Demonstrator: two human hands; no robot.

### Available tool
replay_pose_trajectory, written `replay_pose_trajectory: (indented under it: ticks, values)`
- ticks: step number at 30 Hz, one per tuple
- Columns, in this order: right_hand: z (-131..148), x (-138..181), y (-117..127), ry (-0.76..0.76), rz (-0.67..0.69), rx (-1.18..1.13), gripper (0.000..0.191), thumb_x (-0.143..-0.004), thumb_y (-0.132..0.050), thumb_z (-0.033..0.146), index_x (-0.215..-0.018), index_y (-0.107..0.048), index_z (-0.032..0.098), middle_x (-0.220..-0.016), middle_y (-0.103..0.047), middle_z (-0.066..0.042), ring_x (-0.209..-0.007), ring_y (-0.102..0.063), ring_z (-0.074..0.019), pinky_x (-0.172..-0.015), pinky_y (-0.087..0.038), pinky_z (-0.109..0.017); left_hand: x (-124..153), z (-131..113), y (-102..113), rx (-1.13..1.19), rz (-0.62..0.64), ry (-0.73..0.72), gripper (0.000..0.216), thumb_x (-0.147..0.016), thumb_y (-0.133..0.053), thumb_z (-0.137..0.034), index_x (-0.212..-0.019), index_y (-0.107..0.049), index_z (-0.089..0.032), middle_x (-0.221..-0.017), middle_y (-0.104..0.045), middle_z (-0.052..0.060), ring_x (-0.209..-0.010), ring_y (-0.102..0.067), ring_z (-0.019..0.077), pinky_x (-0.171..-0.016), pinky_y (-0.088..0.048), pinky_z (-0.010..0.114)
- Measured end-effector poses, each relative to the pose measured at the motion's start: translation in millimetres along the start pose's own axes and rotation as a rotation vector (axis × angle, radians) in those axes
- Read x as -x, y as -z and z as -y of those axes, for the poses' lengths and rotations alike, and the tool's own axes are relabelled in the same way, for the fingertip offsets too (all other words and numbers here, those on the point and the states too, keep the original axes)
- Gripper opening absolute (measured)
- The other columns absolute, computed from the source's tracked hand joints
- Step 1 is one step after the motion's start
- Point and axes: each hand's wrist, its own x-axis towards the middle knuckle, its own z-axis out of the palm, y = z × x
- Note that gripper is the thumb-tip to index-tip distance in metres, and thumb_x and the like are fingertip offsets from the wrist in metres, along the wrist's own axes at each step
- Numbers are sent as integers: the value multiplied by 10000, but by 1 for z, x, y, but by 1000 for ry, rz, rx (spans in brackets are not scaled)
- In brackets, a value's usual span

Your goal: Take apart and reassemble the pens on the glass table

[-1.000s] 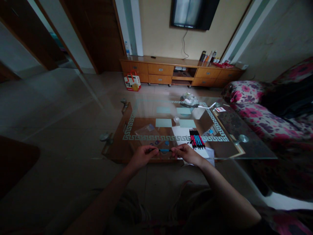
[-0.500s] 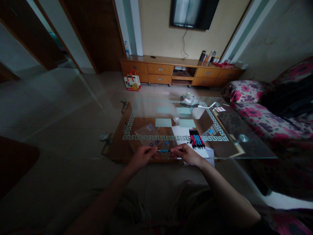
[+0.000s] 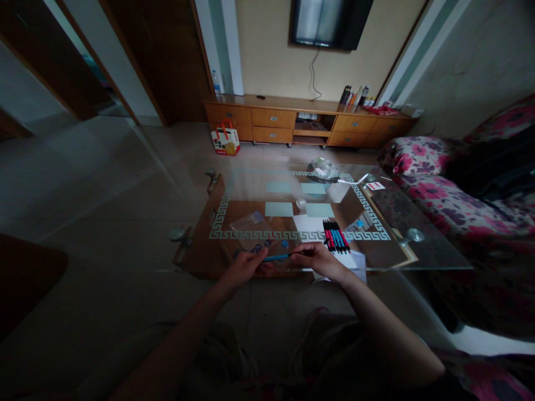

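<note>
A slim blue pen with a dark end lies level between my two hands, above the near edge of the glass table. My left hand is closed on its left end, thumb on top. At the dark right end, the fingers of my right hand pinch it. Just beyond my right hand, a row of red and blue pens with black ends rests on white paper. My fingers hide both tips of the held pen.
A clear plastic bag and a blue cap appear near my left hand. Farther back on the table are a crumpled plastic bag and a red-and-white card. A flowered sofa stands on the right.
My left hand has shifted slightly left along the pen and tilted, so more of the blue barrel shows. My right hand stays almost in place, still pinching the right end.
</note>
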Motion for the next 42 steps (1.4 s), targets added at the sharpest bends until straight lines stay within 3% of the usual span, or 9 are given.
replay_pose_trajectory:
  ticks: [4,7,13,17,23,31,38,42]
  values:
    - [-4,-1,0,-33,-8,-28,370,-796,-708,511,-909,-736,159,-765,-685,-26,-660,-574,-120,-602,-419,-237,1,-1,-1,40,28,-141,489,-823,-652,-525,-1134,-689,-149,-902,-748,110,-826,-688,215,-739,-491,296]
    - [-8,-3,0,-65,-17,-28,412,-804,-684,553,-857,-738,148,-704,-676,-28,-614,-565,-114,-583,-415,-235,2,-2,-1,12,82,-246,512,-779,-738,-414,-1220,-631,-179,-1000,-730,91,-922,-677,206,-850,-497,315]
    - [-1,-2,-1,-142,-22,5,543,-811,-606,661,-662,-706,149,-570,-646,-32,-519,-550,-112,-526,-379,-239,4,-2,-1,-97,62,-329,428,-788,-734,-369,-1168,-652,-191,-1123,-697,89,-1016,-652,215,-904,-503,343]
    - [3,0,-2,-177,-14,-12,605,-839,-537,692,-624,-694,149,-540,-627,-35,-513,-544,-114,-524,-361,-245,2,-2,-1,-118,64,-302,351,-815,-700,-407,-1079,-686,-176,-1040,-721,81,-941,-672,209,-856,-517,324]
    - [-7,-3,-1,-129,-11,-59,479,-807,-640,624,-755,-710,153,-647,-652,-20,-567,-538,-108,-561,-383,-242,2,-3,1,-90,65,-234,355,-863,-634,-437,-1069,-691,-153,-891,-746,71,-845,-684,196,-800,-509,300]
    - [-2,-1,-2,-9,-21,-58,321,-777,-736,469,-888,-711,169,-771,-669,-13,-680,-579,-126,-618,-426,-247,0,0,2,-101,-7,-152,470,-904,-533,-533,-799,-734,-121,-773,-748,95,-760,-681,204,-744,-486,284]
    - [2,-1,-3,6,-59,-84,382,-754,-751,487,-982,-700,185,-865,-684,-21,-710,-585,-123,-629,-444,-242,2,-4,3,-153,-9,-198,422,-901,-554,-505,-842,-741,-132,-813,-756,86,-768,-670,193,-725,-474,267]
    - [1,-2,-2,-86,-70,-63,504,-841,-578,641,-827,-707,154,-727,-662,-35,-577,-520,-101,-533,-386,-228,2,-4,3,-113,-19,-213,352,-865,-617,-474,-941,-730,-150,-858,-759,78,-801,-683,200,-728,-493,275]
